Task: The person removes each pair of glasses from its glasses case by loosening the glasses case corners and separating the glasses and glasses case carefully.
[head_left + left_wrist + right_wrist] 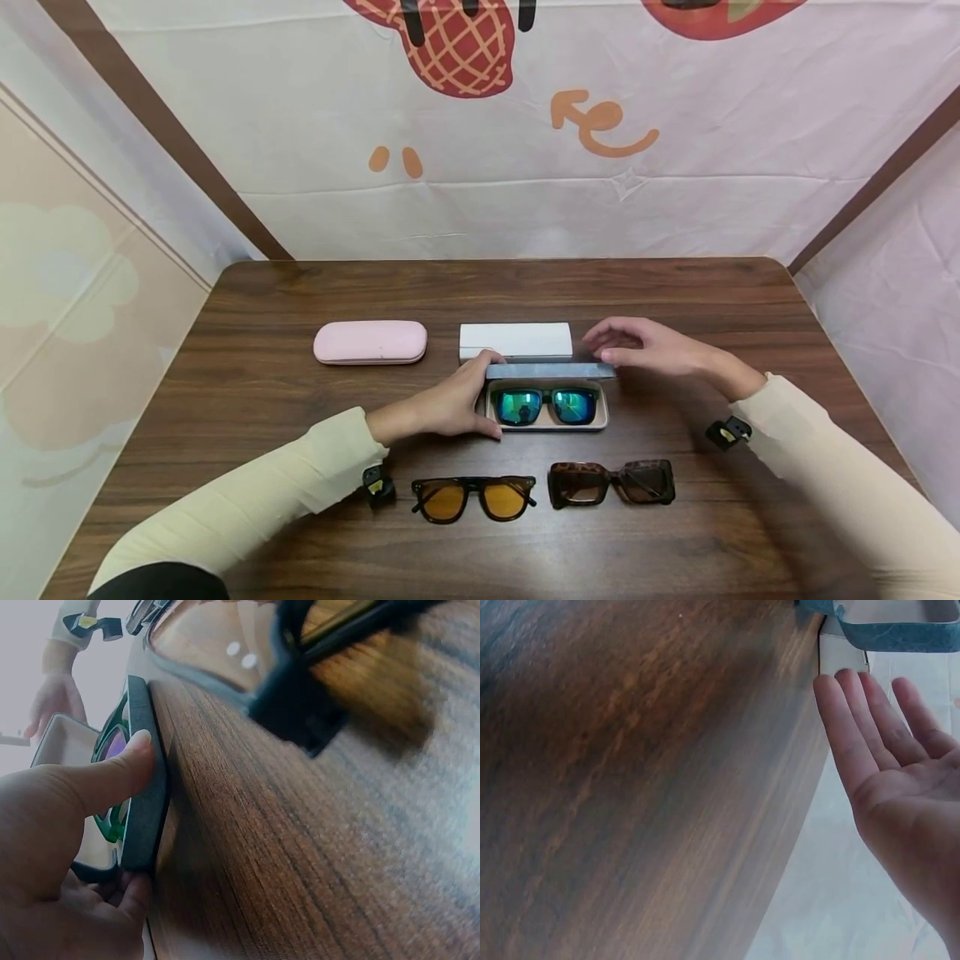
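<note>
A blue-grey glasses case (551, 372) stands with its lid raised, and sunglasses with green-blue mirrored lenses (547, 407) lie inside. My left hand (450, 400) grips the left end of this case; in the left wrist view the thumb (120, 776) presses on its front side while the other fingers curl behind, partly hidden. Beside the right end of the lid, my right hand (652, 346) hovers with relaxed fingers and holds nothing. The right wrist view shows its fingers (855, 724) spread loosely, apart from the case (900, 636).
Behind the open case sits a white glasses case (516, 339), with a pink glasses case (371, 342) to its left. Nearer me lie black-framed sunglasses with amber lenses (474, 498) and tortoiseshell sunglasses (611, 483). Everything stands on a brown wooden table (262, 375) before a printed curtain (525, 208).
</note>
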Demonstrator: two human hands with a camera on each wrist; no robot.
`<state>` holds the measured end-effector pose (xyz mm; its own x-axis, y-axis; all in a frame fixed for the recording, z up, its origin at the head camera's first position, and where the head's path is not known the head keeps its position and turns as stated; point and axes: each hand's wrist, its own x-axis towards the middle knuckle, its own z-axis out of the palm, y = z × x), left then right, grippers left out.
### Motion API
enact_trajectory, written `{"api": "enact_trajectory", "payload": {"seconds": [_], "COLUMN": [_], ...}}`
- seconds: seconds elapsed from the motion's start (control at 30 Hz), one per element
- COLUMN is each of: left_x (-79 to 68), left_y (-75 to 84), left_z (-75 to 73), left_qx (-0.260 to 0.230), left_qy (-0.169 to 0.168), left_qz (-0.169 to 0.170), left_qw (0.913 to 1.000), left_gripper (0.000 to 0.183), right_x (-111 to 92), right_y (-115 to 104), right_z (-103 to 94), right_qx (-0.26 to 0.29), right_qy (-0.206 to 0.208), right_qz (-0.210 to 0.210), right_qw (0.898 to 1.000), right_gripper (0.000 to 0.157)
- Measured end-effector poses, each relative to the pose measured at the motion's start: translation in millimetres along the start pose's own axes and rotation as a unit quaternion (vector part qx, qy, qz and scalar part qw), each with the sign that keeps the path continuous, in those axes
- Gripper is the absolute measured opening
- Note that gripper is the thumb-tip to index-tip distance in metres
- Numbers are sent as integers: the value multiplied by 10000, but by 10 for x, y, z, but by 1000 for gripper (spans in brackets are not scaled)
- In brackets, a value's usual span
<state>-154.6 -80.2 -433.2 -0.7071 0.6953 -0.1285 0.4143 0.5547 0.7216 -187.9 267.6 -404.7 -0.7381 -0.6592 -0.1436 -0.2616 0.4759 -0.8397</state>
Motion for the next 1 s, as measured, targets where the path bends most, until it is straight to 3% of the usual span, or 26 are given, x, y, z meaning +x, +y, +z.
{"api": "enact_trajectory", "payload": {"seconds": [0.4, 0.83, 1.0], "left_x": [4, 0, 5], "left_y": [15, 23, 21], "left_z": [-13, -21, -13], "left_qx": [-22, -41, -37], "left_qy": [-30, -63, -55], "left_qz": [-32, -107, -91], "left_qw": [10000, 9999, 9999], "left_gripper": [88, 88, 88], "right_x": [-86, -166, -169], "right_y": [-66, -228, -289], "right_z": [-13, 122, 196], "right_qx": [-331, -1052, -1532], "right_qy": [432, 313, 350], "right_qz": [-158, -422, -532], "right_qw": [9984, 9931, 9861], "right_gripper": [46, 68, 78]}}
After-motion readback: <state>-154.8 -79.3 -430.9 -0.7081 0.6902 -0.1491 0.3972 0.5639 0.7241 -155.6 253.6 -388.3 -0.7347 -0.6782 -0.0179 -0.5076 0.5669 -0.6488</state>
